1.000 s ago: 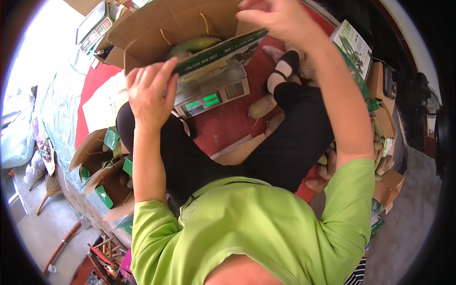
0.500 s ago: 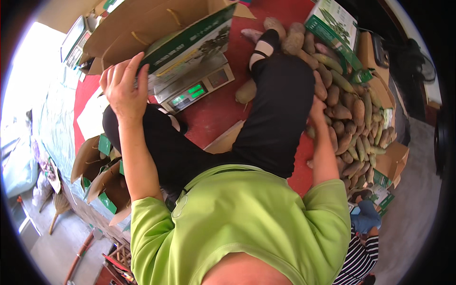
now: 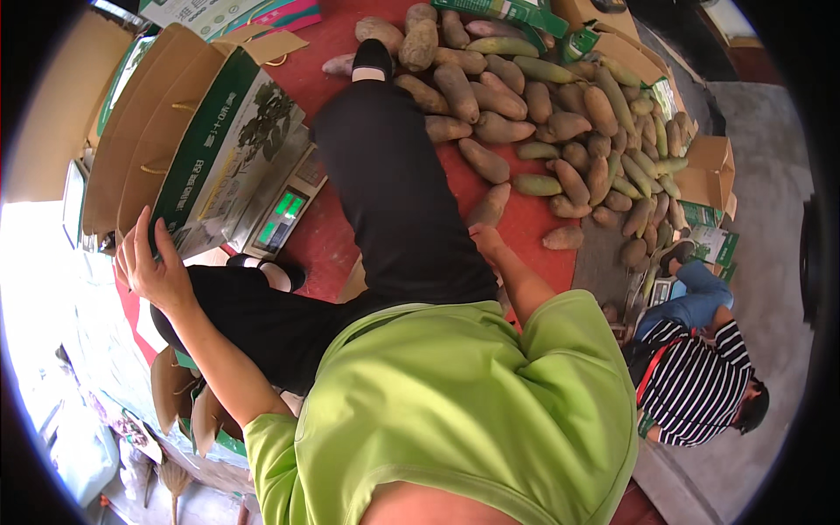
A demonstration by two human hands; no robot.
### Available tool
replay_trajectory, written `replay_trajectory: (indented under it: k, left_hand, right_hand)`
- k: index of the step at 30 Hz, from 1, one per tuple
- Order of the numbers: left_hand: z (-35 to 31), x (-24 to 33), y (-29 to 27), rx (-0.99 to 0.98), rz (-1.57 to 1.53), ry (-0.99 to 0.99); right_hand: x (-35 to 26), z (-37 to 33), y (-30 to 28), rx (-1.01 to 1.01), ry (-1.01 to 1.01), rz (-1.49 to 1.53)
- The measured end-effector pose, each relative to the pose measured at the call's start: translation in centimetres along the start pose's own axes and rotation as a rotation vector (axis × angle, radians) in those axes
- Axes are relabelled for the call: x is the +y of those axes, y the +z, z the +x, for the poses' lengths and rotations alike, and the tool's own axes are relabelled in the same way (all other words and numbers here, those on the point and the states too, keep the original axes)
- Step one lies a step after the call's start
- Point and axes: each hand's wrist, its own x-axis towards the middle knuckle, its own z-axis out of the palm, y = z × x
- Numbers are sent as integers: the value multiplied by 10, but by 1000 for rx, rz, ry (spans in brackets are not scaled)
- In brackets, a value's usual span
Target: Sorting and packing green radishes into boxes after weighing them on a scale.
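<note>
A carton (image 3: 214, 162) with a green band and printed plant picture stands open-topped on a weighing scale (image 3: 293, 197) with a lit green display. At the carton's near corner is my left hand (image 3: 157, 269), its fingers stretched and thumb apart; they appear to touch its edge. My right hand (image 3: 486, 241) is closed around the lower end of a brown sweet-potato-like tuber (image 3: 490, 206), beside my right thigh. Most of that hand's fingers are hidden. Beyond it spreads a large pile of brown and greenish tubers (image 3: 503, 129).
My bent right leg (image 3: 394, 192) lies between scale and pile. Open cardboard boxes (image 3: 709, 171) border the pile at right. Another person (image 3: 691, 376) in a striped top sits at lower right. Several open bags (image 3: 175, 389) stand at lower left, near a broom (image 3: 173, 479).
My view has turned right, so the carton and scale appear further left and more tubers show. My right hand now has a tuber by my thigh, apart from the pile.
</note>
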Motion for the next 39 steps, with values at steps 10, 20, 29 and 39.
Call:
replay_trajectory:
  k: [10, 20, 29, 39]
  left_hand:
    - [-4, -4, -2, 27, 47, 25]
    - [-9, -14, 6, 47, -12, 28]
    - [-12, -20, 11, 36, 43, 58]
    - [-11, -14, 6, 48, 63, 55]
  right_hand:
    - [0, 0, -1, 4, 39, 76]
    - [63, -33, -71, 138, 334, 363]
    - [178, -49, -6, -100, 221, -31]
    - [74, -50, -10, 57, 400, 458]
